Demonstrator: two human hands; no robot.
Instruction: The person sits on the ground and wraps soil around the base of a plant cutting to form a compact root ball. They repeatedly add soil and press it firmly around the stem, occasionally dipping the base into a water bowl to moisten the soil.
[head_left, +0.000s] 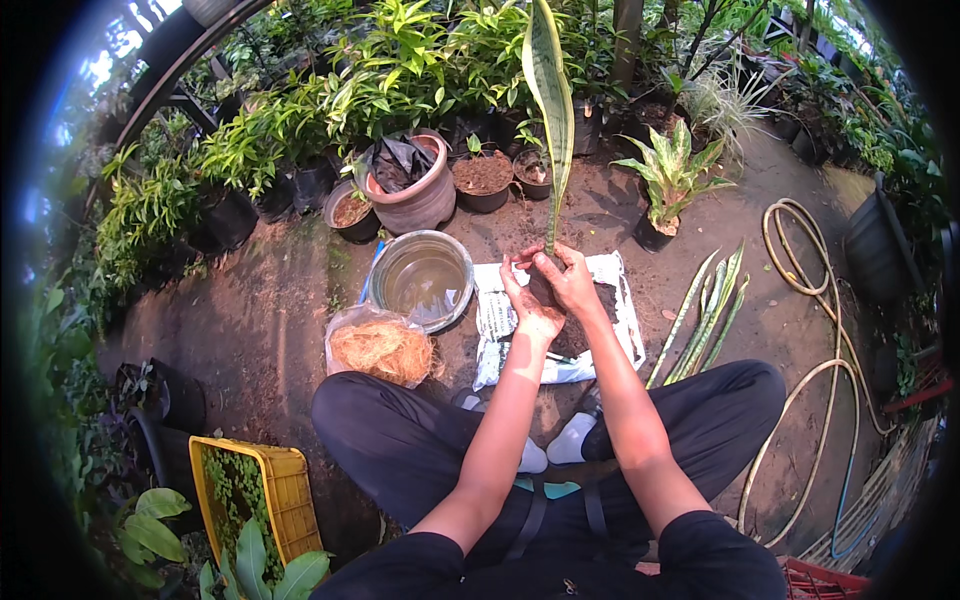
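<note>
Both soil-covered hands cup the base of an upright snake plant leaf (553, 112) with yellow edges. My left hand (534, 300) in the picture's left half of the pair is turned palm up, dark soil in it; my right hand (574, 281) closes around the leaf's foot from the other side. Beneath them lies an opened white plastic sack (491, 300) holding dark potting soil (574, 334). A round basin of water (420, 281) stands left of the sack, beside a clear bag of coconut fibre (381, 349). More snake plant leaves (705, 322) lie to the right.
Potted plants line the far side, with a large clay pot (412, 191) and a small variegated plant (675, 176) in a black pot. A coiled hose (832, 300) runs along the right. At lower left stands a yellow crate (289, 495) with small green plants.
</note>
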